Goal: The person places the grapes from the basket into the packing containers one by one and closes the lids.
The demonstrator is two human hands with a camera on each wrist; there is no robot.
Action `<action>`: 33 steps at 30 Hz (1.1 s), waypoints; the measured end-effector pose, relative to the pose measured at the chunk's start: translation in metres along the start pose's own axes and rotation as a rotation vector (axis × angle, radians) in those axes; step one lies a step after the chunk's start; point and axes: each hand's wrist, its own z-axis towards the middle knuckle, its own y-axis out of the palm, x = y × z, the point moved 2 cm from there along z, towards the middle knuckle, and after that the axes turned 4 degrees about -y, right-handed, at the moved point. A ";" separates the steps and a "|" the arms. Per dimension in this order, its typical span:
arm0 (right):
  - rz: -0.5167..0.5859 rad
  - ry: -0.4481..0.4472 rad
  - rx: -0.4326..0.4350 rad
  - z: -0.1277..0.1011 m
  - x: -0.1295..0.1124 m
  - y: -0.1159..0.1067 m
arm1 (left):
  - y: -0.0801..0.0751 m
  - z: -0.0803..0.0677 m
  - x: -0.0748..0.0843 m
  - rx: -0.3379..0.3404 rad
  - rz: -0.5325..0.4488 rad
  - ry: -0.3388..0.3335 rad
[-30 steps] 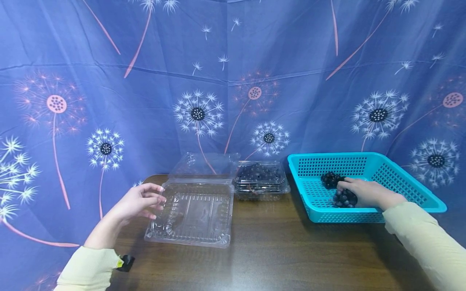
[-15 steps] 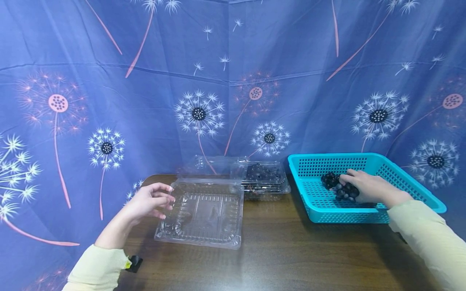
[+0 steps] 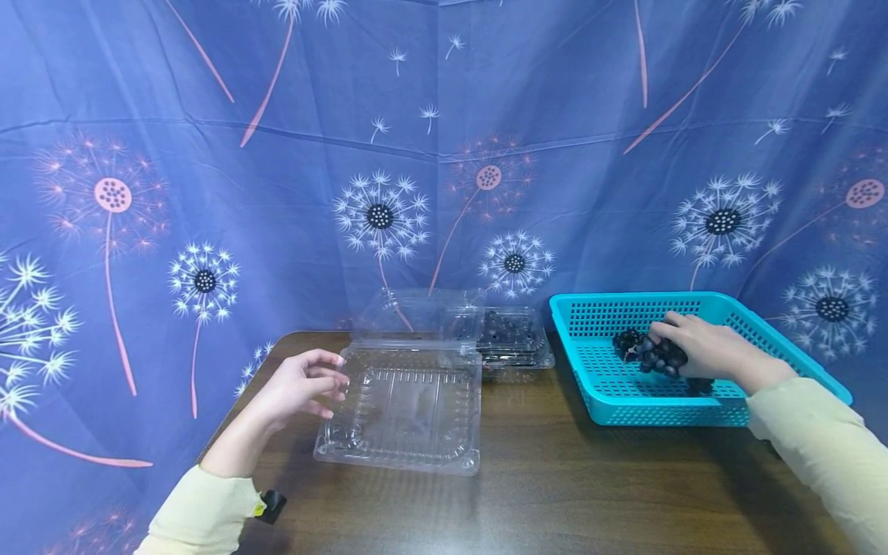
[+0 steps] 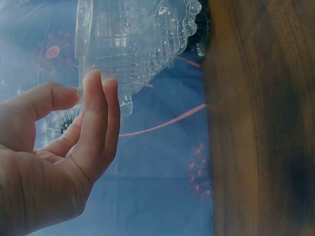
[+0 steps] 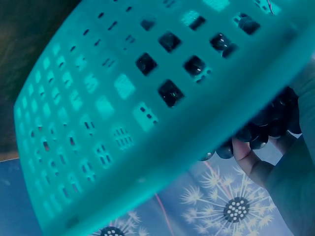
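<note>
Okay, nearest first: pale sleeves at the bottom edge, dark wood table point(image 3: 541, 493) under everything. The left hand point(image 3: 301, 385) sits at the left edge of the clamshell point(image 3: 405, 412), fingers loosely bent, tips touching or just pinching the rim; the left wrist view puts thumb and fingers right at the scalloped edge, but I can't tell how firm the hold is. The clamshell is clear, ribbed, empty, with its lid hinged up behind it and its long side running left-right.

The right hand point(image 3: 701, 351) is inside the teal basket point(image 3: 624, 412), fingers curled round a bunch of grapes point(image 3: 659, 356), which is lifted a little off the basket floor. The grapes are dark, near black, small and round, tightly clustered; a second dark cluster point(image 3: 627, 341) lies just left of the held bunch. The right wrist view shows them through the basket's holes, with fingertips wrapped under the bunch.

Key relation: the clamshell lies to the left of the grapes, well apart, across bare table. The right hand has the fruit and the left hand has the box.

Further back, a closed box point(image 3: 513, 339) with dark fruit inside sits between clamshell and basket, touching the open lid. Blue dandelion cloth point(image 3: 444, 154) hangs behind.
</note>
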 end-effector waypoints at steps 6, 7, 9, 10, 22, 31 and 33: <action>-0.004 0.009 0.022 0.000 -0.001 -0.008 | 0.011 0.003 -0.001 0.010 -0.020 -0.005; -0.004 0.011 0.022 0.000 -0.001 -0.009 | 0.013 0.003 -0.001 0.011 -0.024 -0.008; -0.003 0.013 0.022 0.000 -0.001 -0.011 | 0.018 0.003 0.000 0.013 -0.031 -0.015; -0.003 0.016 0.020 0.001 -0.001 -0.012 | 0.021 0.003 0.000 0.012 -0.035 -0.019; 0.010 0.062 0.046 0.005 -0.004 -0.034 | 0.050 0.011 -0.002 0.003 -0.078 -0.030; 0.025 0.085 0.060 0.006 -0.007 -0.047 | 0.068 0.014 -0.005 -0.007 -0.117 -0.026; 0.030 0.103 0.053 0.006 -0.008 -0.051 | 0.071 0.015 -0.005 -0.016 -0.126 -0.023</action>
